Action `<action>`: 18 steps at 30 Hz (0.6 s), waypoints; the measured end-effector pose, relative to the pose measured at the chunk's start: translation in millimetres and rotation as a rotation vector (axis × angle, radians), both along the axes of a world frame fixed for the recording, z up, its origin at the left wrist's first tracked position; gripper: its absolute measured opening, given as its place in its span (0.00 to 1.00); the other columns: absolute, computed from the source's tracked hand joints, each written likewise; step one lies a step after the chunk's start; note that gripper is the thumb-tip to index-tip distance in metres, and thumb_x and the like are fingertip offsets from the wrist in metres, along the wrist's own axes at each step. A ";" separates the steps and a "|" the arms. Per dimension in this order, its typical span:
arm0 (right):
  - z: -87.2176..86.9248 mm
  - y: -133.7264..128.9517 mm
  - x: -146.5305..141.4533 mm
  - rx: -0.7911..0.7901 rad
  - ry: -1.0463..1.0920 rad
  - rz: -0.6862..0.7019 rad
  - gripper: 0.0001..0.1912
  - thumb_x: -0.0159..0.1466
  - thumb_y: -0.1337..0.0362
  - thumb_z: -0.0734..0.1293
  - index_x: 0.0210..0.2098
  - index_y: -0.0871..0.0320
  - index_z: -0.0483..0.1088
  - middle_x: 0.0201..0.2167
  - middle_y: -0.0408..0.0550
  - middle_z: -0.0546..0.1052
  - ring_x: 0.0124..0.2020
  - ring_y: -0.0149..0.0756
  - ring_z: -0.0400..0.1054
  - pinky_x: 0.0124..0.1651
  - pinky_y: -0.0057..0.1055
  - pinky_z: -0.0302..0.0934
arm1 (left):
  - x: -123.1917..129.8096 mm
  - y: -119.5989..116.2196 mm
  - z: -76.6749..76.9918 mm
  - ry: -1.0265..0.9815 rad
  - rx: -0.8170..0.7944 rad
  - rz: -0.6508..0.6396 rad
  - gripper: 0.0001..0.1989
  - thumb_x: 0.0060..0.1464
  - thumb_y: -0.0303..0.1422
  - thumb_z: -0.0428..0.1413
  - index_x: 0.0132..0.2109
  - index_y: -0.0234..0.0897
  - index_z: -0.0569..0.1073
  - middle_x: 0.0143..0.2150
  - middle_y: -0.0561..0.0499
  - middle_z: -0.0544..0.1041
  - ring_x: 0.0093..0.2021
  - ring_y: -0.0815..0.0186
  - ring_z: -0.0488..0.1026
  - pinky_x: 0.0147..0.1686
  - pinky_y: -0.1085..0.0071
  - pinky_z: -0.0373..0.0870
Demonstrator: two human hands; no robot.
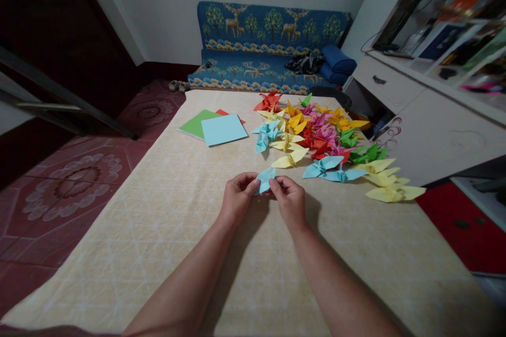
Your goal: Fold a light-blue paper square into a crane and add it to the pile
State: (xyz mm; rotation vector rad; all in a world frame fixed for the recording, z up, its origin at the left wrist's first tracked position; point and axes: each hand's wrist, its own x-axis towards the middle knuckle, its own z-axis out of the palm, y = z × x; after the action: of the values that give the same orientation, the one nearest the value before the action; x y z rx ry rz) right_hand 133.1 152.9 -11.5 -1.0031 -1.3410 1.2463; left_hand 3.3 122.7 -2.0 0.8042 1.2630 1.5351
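Note:
Between my two hands is a small piece of folded light blue paper point(265, 181), held a little above the table. My left hand point(240, 192) pinches its left edge, thumb on top. On the other side my right hand point(290, 197) grips the right edge between thumb and fingers. The fingers beneath the paper are mostly hidden. Just beyond my hands lie many folded paper cranes, among them a pale yellow crane point(290, 158) and a light blue crane point(323, 167). Flat square sheets rest to the left, with a light blue sheet point(224, 130) on top.
A patterned cream cloth covers the table point(166, 253). Red, orange, pink point(322, 129) and green cranes crowd its far right part. Beyond the table stands a blue sofa point(253, 58) with deer on its cover. A white cabinet point(443, 126) is at the right.

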 end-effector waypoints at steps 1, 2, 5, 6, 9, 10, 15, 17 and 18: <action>1.2 0.0 0.5 -0.002 -0.003 0.001 0.14 0.59 0.52 0.69 0.27 0.57 0.72 0.21 0.43 0.74 0.23 0.35 0.70 0.29 0.30 0.68 | -0.7 0.0 0.0 0.001 -0.003 0.002 0.13 0.42 0.36 0.66 0.34 0.32 0.79 0.28 0.50 0.78 0.27 0.70 0.69 0.29 0.74 0.65; 2.3 0.2 1.2 -0.003 -0.008 -0.004 0.14 0.59 0.52 0.69 0.27 0.57 0.72 0.21 0.43 0.73 0.23 0.34 0.69 0.28 0.29 0.68 | -1.3 0.2 0.0 0.001 -0.007 0.001 0.13 0.42 0.36 0.66 0.33 0.32 0.79 0.27 0.51 0.77 0.26 0.70 0.69 0.28 0.75 0.65; 3.8 1.6 4.1 -0.020 -0.008 -0.025 0.14 0.59 0.52 0.69 0.29 0.57 0.72 0.22 0.42 0.73 0.22 0.32 0.67 0.26 0.27 0.66 | -2.5 0.6 1.1 -0.009 -0.023 -0.020 0.13 0.41 0.37 0.66 0.33 0.32 0.78 0.26 0.51 0.76 0.24 0.70 0.69 0.27 0.74 0.64; 3.8 2.1 5.0 -0.027 0.002 -0.028 0.14 0.58 0.52 0.70 0.29 0.57 0.72 0.23 0.42 0.73 0.22 0.31 0.67 0.26 0.27 0.65 | -2.8 0.5 1.9 -0.013 -0.030 -0.035 0.14 0.41 0.38 0.66 0.33 0.32 0.78 0.26 0.52 0.76 0.24 0.70 0.69 0.26 0.74 0.64; 2.8 3.4 6.6 -0.031 0.046 -0.032 0.14 0.58 0.53 0.71 0.34 0.58 0.73 0.26 0.43 0.75 0.23 0.31 0.67 0.26 0.26 0.65 | -3.6 -0.3 5.5 -0.017 -0.048 -0.095 0.14 0.41 0.38 0.66 0.32 0.32 0.78 0.26 0.51 0.76 0.24 0.70 0.69 0.25 0.75 0.64; 2.3 3.8 6.8 -0.030 0.061 -0.036 0.13 0.57 0.54 0.71 0.34 0.58 0.72 0.27 0.43 0.75 0.23 0.31 0.68 0.26 0.26 0.66 | -3.9 -0.7 6.6 -0.019 -0.052 -0.109 0.14 0.42 0.38 0.66 0.32 0.32 0.77 0.26 0.51 0.76 0.25 0.70 0.69 0.25 0.75 0.64; -1.4 5.5 7.0 0.012 0.066 -0.061 0.12 0.56 0.57 0.72 0.32 0.57 0.70 0.25 0.42 0.75 0.22 0.31 0.69 0.27 0.27 0.65 | -5.0 -1.8 8.2 -0.016 -0.058 -0.113 0.13 0.43 0.38 0.65 0.33 0.31 0.77 0.26 0.52 0.75 0.24 0.70 0.69 0.24 0.75 0.65; -2.9 6.1 7.6 0.054 0.040 -0.074 0.10 0.57 0.58 0.72 0.33 0.57 0.70 0.25 0.42 0.75 0.23 0.31 0.69 0.27 0.26 0.64 | -5.2 -2.0 7.2 -0.010 -0.067 -0.111 0.14 0.43 0.38 0.65 0.33 0.31 0.76 0.26 0.51 0.75 0.25 0.69 0.70 0.24 0.75 0.67; -3.4 6.3 8.0 0.076 0.026 -0.084 0.09 0.57 0.59 0.72 0.33 0.57 0.70 0.25 0.41 0.75 0.23 0.30 0.69 0.27 0.26 0.64 | -5.2 -2.1 6.7 -0.010 -0.073 -0.112 0.14 0.43 0.38 0.65 0.33 0.31 0.76 0.27 0.51 0.76 0.25 0.69 0.70 0.25 0.75 0.67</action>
State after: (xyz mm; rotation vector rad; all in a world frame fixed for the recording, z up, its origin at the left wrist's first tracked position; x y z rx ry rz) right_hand 141.0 159.1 -14.9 -0.9770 -1.3034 1.1335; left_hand -1.9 120.6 4.7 0.8060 1.2389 1.3940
